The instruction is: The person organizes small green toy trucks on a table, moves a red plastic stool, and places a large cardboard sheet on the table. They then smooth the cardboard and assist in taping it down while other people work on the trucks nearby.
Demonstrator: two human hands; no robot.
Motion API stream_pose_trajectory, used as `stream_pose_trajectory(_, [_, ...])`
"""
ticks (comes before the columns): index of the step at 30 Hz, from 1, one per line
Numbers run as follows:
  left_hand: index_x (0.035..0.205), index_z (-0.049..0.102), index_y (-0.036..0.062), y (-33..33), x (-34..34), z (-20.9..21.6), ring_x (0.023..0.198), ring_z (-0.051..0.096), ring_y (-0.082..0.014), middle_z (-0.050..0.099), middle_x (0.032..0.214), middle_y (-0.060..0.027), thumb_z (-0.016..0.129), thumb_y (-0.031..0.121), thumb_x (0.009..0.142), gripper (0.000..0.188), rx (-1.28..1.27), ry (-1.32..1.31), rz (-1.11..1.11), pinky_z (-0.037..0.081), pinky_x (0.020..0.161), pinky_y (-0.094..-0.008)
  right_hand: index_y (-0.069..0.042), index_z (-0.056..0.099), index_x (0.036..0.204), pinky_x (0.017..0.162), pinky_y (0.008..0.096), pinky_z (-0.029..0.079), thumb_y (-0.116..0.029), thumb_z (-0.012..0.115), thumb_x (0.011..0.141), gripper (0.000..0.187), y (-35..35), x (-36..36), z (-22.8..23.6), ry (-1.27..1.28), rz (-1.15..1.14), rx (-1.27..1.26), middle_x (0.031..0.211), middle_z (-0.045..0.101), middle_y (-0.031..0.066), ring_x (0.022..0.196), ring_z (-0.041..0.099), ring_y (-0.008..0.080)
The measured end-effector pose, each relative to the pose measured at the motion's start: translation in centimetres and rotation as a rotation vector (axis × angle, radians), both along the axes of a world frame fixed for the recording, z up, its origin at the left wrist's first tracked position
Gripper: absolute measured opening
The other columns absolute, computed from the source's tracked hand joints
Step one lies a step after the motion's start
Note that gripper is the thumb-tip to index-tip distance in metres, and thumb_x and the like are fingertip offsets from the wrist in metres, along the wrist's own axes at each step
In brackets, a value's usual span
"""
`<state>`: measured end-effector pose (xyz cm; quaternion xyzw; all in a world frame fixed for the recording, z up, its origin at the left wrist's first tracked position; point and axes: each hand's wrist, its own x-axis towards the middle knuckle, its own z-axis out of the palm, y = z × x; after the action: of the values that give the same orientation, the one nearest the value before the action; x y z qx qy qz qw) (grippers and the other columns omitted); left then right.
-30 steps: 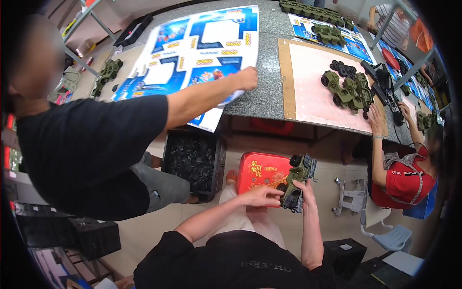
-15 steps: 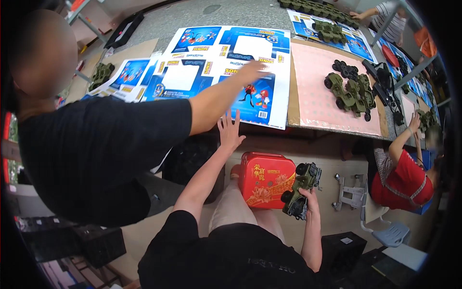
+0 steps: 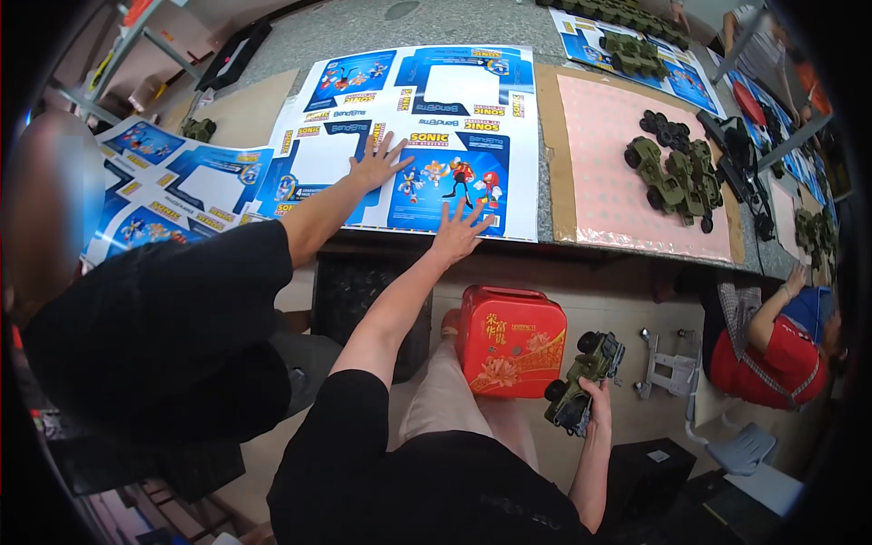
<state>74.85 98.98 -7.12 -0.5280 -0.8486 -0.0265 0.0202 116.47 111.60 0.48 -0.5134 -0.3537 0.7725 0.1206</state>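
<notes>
In the head view, a grey speckled table (image 3: 490, 23) spans the top of the frame, bearing a blue-and-white printed sheet (image 3: 431, 124) at upper centre. The left hand (image 3: 457, 238), fingers spread wide and gripping nothing, lies on the sheet's lower edge, while at lower right the right hand (image 3: 597, 406) curls around an olive-green toy vehicle with black wheels (image 3: 579, 383), near a glossy red box (image 3: 511, 341).

Sheet (image 3: 421, 125) on table (image 3: 472, 25); toy vehicles (image 3: 685, 177) to its right
</notes>
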Motion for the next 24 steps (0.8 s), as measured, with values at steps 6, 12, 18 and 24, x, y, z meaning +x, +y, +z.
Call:
stream_pose_trajectory(6, [0.124, 0.052, 0.0197, 1.5, -1.5, 2.9, 0.108, 0.052, -0.0348, 0.058, 0.113, -0.0139, 0.05, 0.021, 0.088, 0.036, 0.443, -0.274, 0.124, 0.035, 0.094, -0.0523, -0.006, 0.043, 0.118, 0.072, 0.0326, 0.052, -0.006, 0.066, 0.072, 0.052, 0.0, -1.7, 1.8, -0.051, 0.039, -0.016, 0.098, 0.06, 0.0083, 0.084, 0.062, 0.0195])
stream_pose_trajectory(12, [0.101, 0.063, 0.0007, 3.3, -8.4, 20.4, 0.082, 0.06, -0.0421, 0.062, 0.088, -0.025, 0.043, 0.03, 0.092, 0.036, 0.913, -0.282, 0.494, 0.046, 0.07, -0.0454, -0.008, 0.036, 0.125, 0.069, 0.0335, 0.054, -0.003, 0.068, 0.07, 0.064, 0.7, -2.6, 1.3, 0.035, 0.038, -0.031, 0.103, 0.059, 0.0121, 0.084, 0.062, 0.0215])
stream_pose_trajectory(18, [0.121, 0.043, -0.002, -0.6, -15.8, 36.8, 0.102, 0.056, -0.0272, 0.054, 0.116, -0.0153, 0.037, 0.033, 0.097, 0.043, 1.553, -1.019, -0.002, 0.048, 0.088, -0.0391, -0.008, 0.033, 0.126, 0.07, 0.0348, 0.054, -0.002, 0.068, 0.068, 0.068, 0.4, -2.9, 0.4, 0.075, 0.002, -0.034, 0.102, 0.059, 0.0129, 0.084, 0.062, 0.0221])
stream_pose_trajectory(24, [0.127, 0.041, 0.0049, -8.9, -21.5, 40.9, 0.12, 0.043, -0.0361, 0.047, 0.128, -0.0168, 0.034, 0.024, 0.096, 0.037, 1.896, -1.361, 0.35, 0.034, 0.102, -0.0532, -0.009, 0.036, 0.125, 0.073, 0.0345, 0.054, -0.002, 0.067, 0.069, 0.064, -0.2, -4.9, 1.8, 0.163, 0.057, -0.028, 0.101, 0.059, 0.0107, 0.085, 0.062, 0.0224])
